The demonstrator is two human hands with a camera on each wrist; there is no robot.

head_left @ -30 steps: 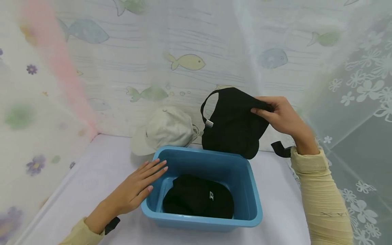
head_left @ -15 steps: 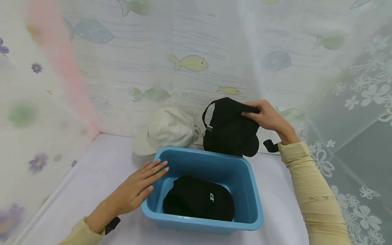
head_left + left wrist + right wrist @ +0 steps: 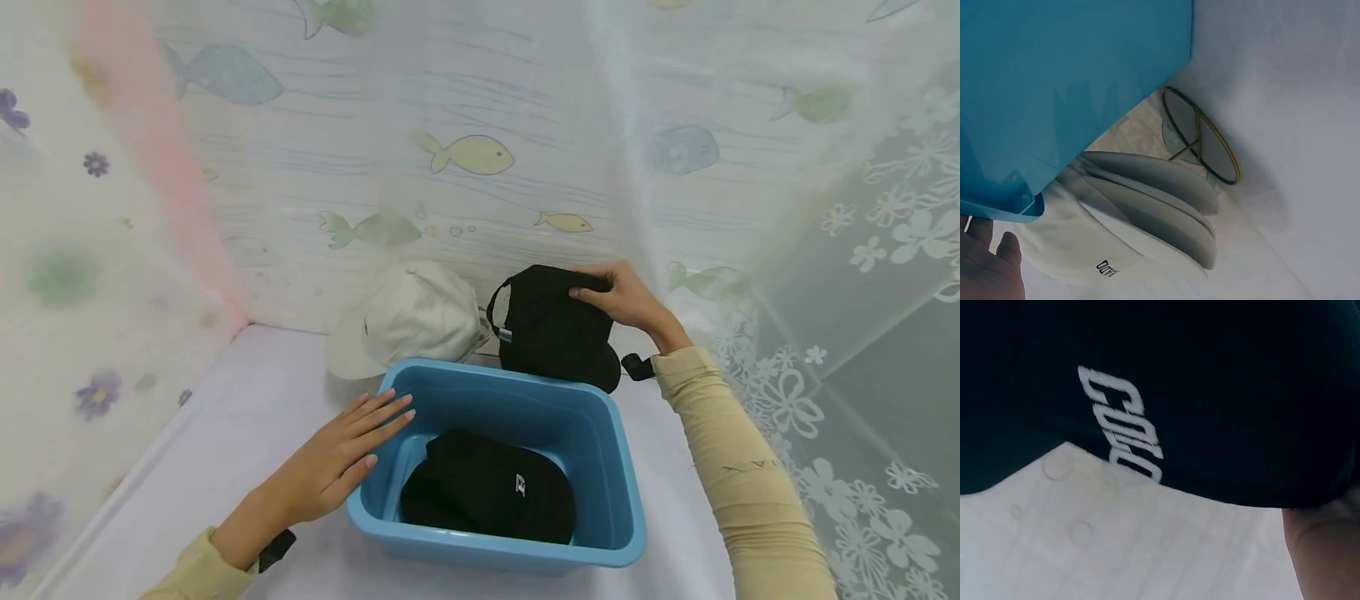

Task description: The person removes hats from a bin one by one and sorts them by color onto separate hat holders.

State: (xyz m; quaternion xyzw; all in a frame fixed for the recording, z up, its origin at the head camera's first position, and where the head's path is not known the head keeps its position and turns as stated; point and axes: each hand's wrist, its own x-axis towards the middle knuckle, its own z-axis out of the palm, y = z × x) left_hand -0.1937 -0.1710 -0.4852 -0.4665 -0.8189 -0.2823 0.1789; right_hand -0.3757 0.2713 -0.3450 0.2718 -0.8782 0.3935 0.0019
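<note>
My right hand (image 3: 622, 297) grips the top of a black cap (image 3: 551, 329), holding it just behind the far rim of a blue plastic bin (image 3: 611, 467). The right wrist view is filled by that black cap (image 3: 1210, 394) with white lettering. My left hand (image 3: 337, 462) lies flat with straight fingers against the bin's near left corner. A second black cap (image 3: 487, 487) with a small white logo lies inside the bin. A cream cap (image 3: 408, 317) sits behind the bin to the left; its brim and the blue bin wall (image 3: 1066, 81) fill the left wrist view.
The bin stands on a white table (image 3: 225, 433). Fish-patterned sheeting (image 3: 465, 154) closes the back, and flowered translucent curtains (image 3: 862, 250) hang on both sides. A thin gold wire ring (image 3: 1200, 134) lies by the cream cap (image 3: 1147, 200).
My right hand has lowered the black cap and carried it left and back, down behind the bin's far rim. The left hand has stayed still on the bin's corner.
</note>
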